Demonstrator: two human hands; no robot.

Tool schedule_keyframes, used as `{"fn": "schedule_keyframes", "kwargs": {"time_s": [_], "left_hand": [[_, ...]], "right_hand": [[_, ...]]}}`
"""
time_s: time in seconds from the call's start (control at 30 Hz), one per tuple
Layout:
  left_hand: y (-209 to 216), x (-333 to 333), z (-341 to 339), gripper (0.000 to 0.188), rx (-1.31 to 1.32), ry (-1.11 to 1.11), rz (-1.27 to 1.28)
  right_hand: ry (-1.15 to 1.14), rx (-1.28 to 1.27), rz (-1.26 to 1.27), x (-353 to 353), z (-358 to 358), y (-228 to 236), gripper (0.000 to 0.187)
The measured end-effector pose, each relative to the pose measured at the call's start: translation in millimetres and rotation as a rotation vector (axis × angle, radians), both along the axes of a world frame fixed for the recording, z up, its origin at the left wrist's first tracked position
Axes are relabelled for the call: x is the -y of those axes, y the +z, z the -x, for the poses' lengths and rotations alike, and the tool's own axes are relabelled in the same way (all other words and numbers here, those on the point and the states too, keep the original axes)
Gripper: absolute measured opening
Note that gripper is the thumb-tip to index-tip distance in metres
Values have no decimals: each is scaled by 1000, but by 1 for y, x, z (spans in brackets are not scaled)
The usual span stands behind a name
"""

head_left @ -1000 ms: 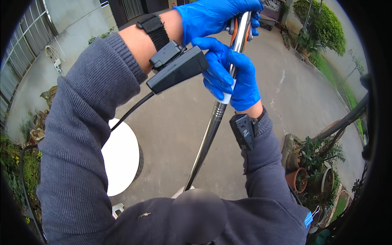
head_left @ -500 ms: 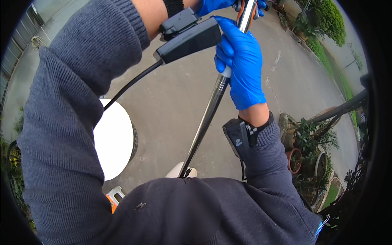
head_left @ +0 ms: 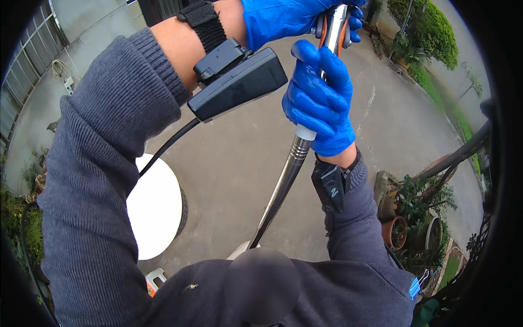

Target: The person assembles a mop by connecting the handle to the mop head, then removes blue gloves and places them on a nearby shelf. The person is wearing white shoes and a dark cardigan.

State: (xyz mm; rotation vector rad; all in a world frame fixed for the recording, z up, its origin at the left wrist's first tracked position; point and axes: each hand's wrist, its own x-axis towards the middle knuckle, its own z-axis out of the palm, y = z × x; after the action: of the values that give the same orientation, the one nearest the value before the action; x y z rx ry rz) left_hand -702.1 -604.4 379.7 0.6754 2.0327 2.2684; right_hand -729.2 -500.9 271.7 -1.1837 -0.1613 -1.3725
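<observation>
Two-handed hold on a metal pole (head_left: 278,199), which slants from the upper right of the frame to the lower centre. The right hand (head_left: 320,101) is closed around the shaft just above a white collar (head_left: 305,132); the left hand (head_left: 289,22) curls round the upper end, by an orange-edged fitting (head_left: 341,42). The spaced grips probably steady the pole and govern its tilt. The wrist strap (head_left: 204,24) presumably keeps the black device (head_left: 239,84) clear of the left palm. The top edge crops the left hand, so its full grip cannot be judged. The dark top (head_left: 327,302) hides the pole's lower end; a pale object (head_left: 238,251) beside it is unidentifiable.
</observation>
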Motion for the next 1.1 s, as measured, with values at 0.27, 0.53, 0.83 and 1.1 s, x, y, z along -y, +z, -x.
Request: {"fn": "schedule_keyframes", "kwargs": {"time_s": [0.27, 0.53, 0.83, 1.1], "left_hand": [[-21, -8, 12, 21, 96, 83, -79], [-18, -12, 10, 21, -3, 144, -14], [13, -3, -7, 21, -128, 13, 101], [1, 7, -6, 22, -22, -80, -6]], "right_hand": [[-943, -3, -368, -32, -31, -7, 28], [-1496, -123, -504, -24, -45, -4, 31], [-269, -170, 22, -2, 10, 12, 48], [-843, -155, -255, -18, -26, 5, 40]]}}
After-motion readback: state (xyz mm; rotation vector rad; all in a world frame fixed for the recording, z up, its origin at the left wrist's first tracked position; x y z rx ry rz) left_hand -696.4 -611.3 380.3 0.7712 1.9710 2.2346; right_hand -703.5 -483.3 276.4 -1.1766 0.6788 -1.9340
